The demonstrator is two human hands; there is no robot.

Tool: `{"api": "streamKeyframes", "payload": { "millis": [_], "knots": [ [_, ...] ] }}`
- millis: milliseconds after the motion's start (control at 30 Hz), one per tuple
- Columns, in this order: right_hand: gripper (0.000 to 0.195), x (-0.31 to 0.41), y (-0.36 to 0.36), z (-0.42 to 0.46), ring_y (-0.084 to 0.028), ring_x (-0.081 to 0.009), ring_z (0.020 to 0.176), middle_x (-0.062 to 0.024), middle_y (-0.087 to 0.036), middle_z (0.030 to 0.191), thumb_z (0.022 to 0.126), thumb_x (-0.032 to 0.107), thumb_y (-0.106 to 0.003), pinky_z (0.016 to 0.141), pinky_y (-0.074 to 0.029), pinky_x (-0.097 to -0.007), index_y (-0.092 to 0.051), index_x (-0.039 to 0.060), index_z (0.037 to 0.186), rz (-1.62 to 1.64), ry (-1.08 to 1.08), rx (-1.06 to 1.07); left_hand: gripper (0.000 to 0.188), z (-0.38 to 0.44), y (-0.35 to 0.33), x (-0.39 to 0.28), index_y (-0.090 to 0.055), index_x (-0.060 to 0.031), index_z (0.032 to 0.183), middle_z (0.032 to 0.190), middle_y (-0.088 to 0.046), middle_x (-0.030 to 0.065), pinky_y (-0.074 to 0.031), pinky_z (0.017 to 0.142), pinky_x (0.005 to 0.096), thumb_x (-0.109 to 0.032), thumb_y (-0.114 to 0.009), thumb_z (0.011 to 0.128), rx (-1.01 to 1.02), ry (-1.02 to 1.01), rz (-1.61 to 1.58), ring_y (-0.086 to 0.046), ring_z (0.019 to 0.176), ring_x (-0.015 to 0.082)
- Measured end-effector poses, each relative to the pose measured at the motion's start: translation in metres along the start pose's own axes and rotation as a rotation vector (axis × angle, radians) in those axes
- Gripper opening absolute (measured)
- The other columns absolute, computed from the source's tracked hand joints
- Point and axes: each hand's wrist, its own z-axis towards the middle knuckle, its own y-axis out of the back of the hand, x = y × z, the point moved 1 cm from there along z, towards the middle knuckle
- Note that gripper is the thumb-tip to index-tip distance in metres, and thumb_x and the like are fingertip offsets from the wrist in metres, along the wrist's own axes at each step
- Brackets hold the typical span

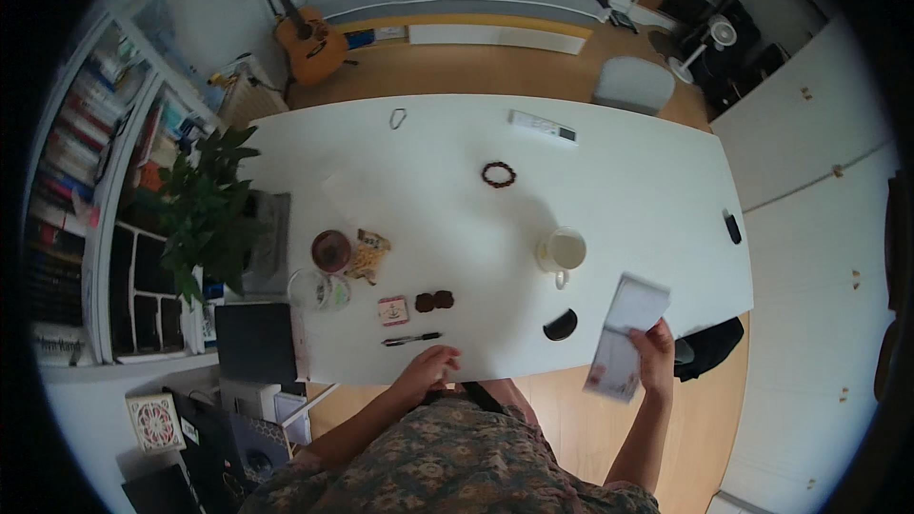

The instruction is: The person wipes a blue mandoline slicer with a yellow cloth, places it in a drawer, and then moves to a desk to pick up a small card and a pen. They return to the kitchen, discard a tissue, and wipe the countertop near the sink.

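Note:
My right hand (653, 353) grips an opened booklet with pale pages (620, 335) at the front right edge of the white table (457, 193). The booklet is blurred and juts past the edge. My left hand (432, 365) rests at the front edge with its fingers loosely curled, holding nothing that shows. Just beyond it lies a pen (412, 339). Behind the pen are a small square box with an anchor picture (393, 311) and two joined dark brown pieces (434, 301). A black half-round case (560, 325) lies left of the booklet, and a white mug (566, 250) stands behind it.
A snack packet (368, 257), a brown bowl (331, 251) and a clear container (314, 289) are at the left, near a leafy plant (207, 214). Farther back lie a beaded bracelet (498, 174), a remote control (543, 127) and a small loop (398, 118). A black object (732, 227) sits far right.

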Motion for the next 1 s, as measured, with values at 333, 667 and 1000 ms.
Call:
{"api": "streamKeyframes", "payload": {
  "millis": [333, 667, 1000],
  "knots": [
    [0.03, -0.065, -0.202, -0.015, -0.052, -0.0244, 0.112, -0.0105, -0.048, 0.128, 0.085, 0.0, -0.052, 0.091, -0.045, -0.0358, -0.058, 0.0084, 0.113, 0.084, -0.089, 0.661, 0.037, -0.018, 0.001, -0.028, -0.049, -0.0079, 0.123, 0.11, -0.057, 0.0027, -0.049, 0.067, 0.0229, -0.031, -0.051, 0.095, 0.093, -0.14, -0.188, -0.058, 0.089, 0.0104],
    [0.026, -0.187, -0.224, -0.034, -0.062, -0.0138, 0.081, -0.0044, -0.06, 0.107, 0.094, 0.012, -0.049, 0.069, -0.051, -0.0296, -0.05, 0.0035, 0.119, -0.482, -0.258, 0.782, 0.017, -0.115, 0.243, 0.038, -0.055, -0.0144, 0.104, 0.078, -0.054, -0.004, -0.037, 0.044, 0.0195, -0.026, -0.056, 0.091, -1.01, -0.615, -0.611, -0.046, 0.055, 0.0048],
    [0.047, -0.197, -0.24, 0.003, -0.057, -0.0214, 0.071, -0.0181, -0.046, 0.11, 0.08, 0.007, -0.062, 0.067, -0.049, -0.0343, -0.041, -0.0002, 0.121, -0.86, 0.196, 0.252, 0.023, -0.16, 0.346, 0.06, -0.054, -0.0083, 0.109, 0.079, -0.057, 0.0004, -0.034, 0.045, 0.022, -0.021, -0.058, 0.089, -1.536, -0.661, -0.415, -0.045, 0.057, 0.0067]
  ]
}}
